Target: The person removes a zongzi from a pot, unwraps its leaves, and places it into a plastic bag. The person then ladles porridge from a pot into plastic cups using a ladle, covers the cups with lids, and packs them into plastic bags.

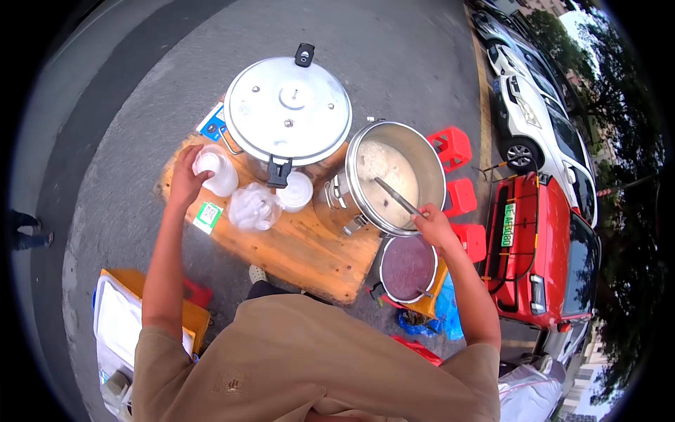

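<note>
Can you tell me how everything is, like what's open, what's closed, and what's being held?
Left hand: closed around plastic containers
Plastic containers: held
Right hand: closed around a utensil handle
Utensil: dipped in, lower end hidden
Tall pot: open, holding pale liquid
Silver lid: on its pot
Lower pot: uncovered, purplish inside
Plastic bag: crumpled
Red stools: nobody sitting

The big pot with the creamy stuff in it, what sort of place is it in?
Probably a street food stall: the open pot and a lidded pot are on a wooden table outdoors, with a red car close by.
</note>
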Demonstrator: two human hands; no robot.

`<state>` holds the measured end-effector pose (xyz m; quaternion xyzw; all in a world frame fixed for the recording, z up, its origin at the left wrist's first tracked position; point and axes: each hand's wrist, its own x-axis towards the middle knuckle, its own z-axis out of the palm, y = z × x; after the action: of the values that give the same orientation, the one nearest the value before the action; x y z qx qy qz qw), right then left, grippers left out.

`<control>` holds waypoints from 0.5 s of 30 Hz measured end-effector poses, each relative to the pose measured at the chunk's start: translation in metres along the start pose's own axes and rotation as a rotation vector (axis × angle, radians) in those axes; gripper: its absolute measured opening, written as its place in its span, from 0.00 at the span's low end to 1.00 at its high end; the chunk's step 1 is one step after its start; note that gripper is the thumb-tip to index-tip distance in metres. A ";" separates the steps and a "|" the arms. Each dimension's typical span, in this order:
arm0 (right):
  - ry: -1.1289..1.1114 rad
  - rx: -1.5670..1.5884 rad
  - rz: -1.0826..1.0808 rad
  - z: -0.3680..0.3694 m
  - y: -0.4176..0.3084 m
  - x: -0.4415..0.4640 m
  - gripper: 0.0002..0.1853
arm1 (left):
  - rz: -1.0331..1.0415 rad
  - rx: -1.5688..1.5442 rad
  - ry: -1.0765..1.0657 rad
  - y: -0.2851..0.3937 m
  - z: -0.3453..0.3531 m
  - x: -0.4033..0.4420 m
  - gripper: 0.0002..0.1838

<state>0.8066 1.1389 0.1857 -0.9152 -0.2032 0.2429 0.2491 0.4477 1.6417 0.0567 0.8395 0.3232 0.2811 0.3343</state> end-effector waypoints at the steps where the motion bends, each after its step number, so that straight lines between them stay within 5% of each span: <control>1: -0.019 0.067 0.010 -0.003 0.006 -0.002 0.14 | -0.007 -0.032 0.022 0.001 -0.003 -0.001 0.40; 6: -0.055 0.143 -0.040 -0.015 0.026 -0.010 0.14 | -0.101 -0.035 0.166 0.012 -0.016 -0.010 0.36; 15: 0.060 -0.045 -0.270 -0.032 0.059 -0.013 0.15 | -0.417 -0.595 0.316 0.040 -0.035 -0.045 0.32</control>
<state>0.8286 1.0743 0.1820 -0.8918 -0.3223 0.1751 0.2648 0.4098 1.5990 0.0966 0.5689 0.4385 0.4144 0.5589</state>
